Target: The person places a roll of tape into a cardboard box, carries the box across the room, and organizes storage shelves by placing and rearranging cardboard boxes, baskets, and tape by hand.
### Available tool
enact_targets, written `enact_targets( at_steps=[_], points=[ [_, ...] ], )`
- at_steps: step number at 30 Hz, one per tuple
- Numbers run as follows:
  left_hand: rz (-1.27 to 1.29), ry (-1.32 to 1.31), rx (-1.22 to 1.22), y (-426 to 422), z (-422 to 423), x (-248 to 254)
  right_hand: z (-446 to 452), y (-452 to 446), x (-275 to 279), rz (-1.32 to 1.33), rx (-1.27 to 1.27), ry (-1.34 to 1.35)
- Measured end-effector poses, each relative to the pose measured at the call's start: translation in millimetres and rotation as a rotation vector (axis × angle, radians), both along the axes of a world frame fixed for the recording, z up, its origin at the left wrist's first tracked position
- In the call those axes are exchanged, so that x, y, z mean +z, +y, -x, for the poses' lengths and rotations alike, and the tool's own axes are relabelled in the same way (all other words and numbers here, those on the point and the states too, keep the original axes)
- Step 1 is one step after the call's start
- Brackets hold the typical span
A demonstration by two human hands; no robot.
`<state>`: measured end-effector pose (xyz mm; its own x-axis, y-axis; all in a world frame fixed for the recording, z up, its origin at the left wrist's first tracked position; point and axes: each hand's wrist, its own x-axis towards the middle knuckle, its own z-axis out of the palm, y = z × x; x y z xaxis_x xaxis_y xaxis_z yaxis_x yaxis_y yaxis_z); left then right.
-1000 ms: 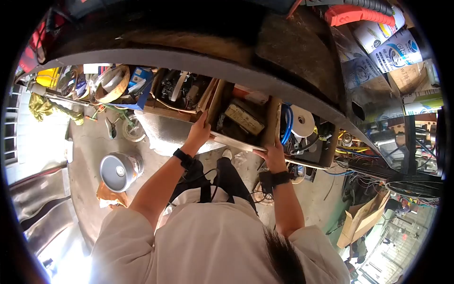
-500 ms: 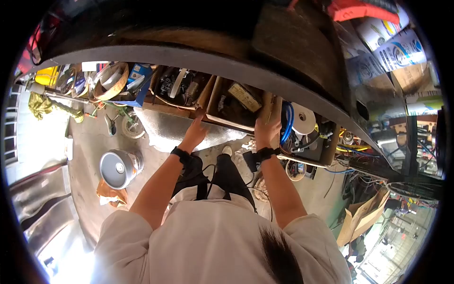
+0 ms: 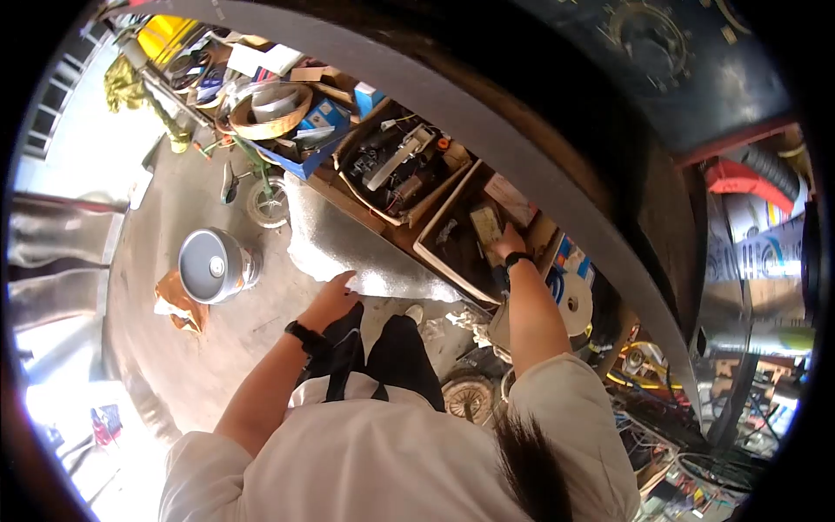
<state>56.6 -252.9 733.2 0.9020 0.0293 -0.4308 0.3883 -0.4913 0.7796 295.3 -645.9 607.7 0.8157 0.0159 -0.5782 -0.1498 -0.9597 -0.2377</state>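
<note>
My right hand [image 3: 506,244] reaches into an open cardboard box [image 3: 432,251] on the shelf. Its fingers are closed at the right end of a small worn yellowish box [image 3: 484,228]; part of the grip is hidden. Dark items and a flat pale-pink carton [image 3: 511,198] lie in the same cardboard box. My left hand [image 3: 333,301] hangs below the shelf, apart from the boxes, with its fingers loosely stretched and nothing in them. To the left of the cardboard box stands another box [image 3: 396,170] full of dark metal parts and a long pale clamp-like piece.
A dark beam [image 3: 487,113] crosses above the shelf. A white roll [image 3: 572,304] sits right of the box. A blue box [image 3: 323,150] and woven basket [image 3: 271,110] are at the left. Silvery wrap [image 3: 335,239] hangs below; a grey-lidded bucket [image 3: 213,265] stands on the floor.
My left hand has let go of the cardboard box's front edge and dropped away. My right hand has moved from its right side into it, onto the yellowish box. The view has turned.
</note>
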Motion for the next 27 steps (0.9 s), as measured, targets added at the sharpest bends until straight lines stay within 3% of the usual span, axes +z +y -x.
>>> enact_targets(
  at_steps=[3, 5, 7, 9, 12, 13, 15, 16, 19, 21, 25, 27],
  points=[
    [-0.079, -0.023, 0.050, 31.9, 23.4, -24.5, -1.9, 2.2, 10.2, 0.044, 0.071, -0.013],
    [-0.076, 0.008, 0.118, 36.6, 32.2, -12.2, 7.2, 16.1, 54.6, 0.016, 0.161, -0.031],
    [-0.089, 0.040, 0.177, 42.6, 37.6, -8.2, -6.5, -4.0, 13.0, -0.052, 0.073, 0.021],
    [-0.095, 0.052, 0.210, 40.9, 43.6, -10.7, -11.3, -8.3, 4.8, -0.097, 0.082, 0.029],
    [-0.062, 0.038, 0.218, 36.4, 50.7, -30.9, 4.0, 30.1, 64.9, 0.048, 0.152, 0.117],
    [-0.042, 0.030, 0.210, 34.1, 53.1, -35.9, 0.4, 22.9, 45.5, 0.069, 0.214, 0.061],
    [0.068, 0.139, 0.271, 24.1, 47.2, -12.0, 4.3, 41.9, 103.4, 0.071, 0.265, -0.060],
    [0.127, 0.193, 0.302, 19.4, 44.1, -4.6, -1.3, 35.7, 102.7, 0.092, 0.252, -0.171],
    [0.011, 0.038, 0.254, 18.0, 50.2, -27.9, -31.8, 12.3, 94.3, 0.139, 0.193, -0.489],
    [0.018, 0.035, 0.273, 14.5, 51.4, -28.2, -43.4, 8.2, 99.4, 0.152, 0.187, -0.537],
    [-0.017, 0.128, 0.296, 12.2, 46.9, 5.4, -39.2, 37.5, 106.0, 0.161, 0.190, -0.302],
    [0.006, 0.081, 0.333, 15.3, 58.2, -10.4, -36.6, 48.8, 108.2, 0.075, 0.166, -0.167]
  ],
)
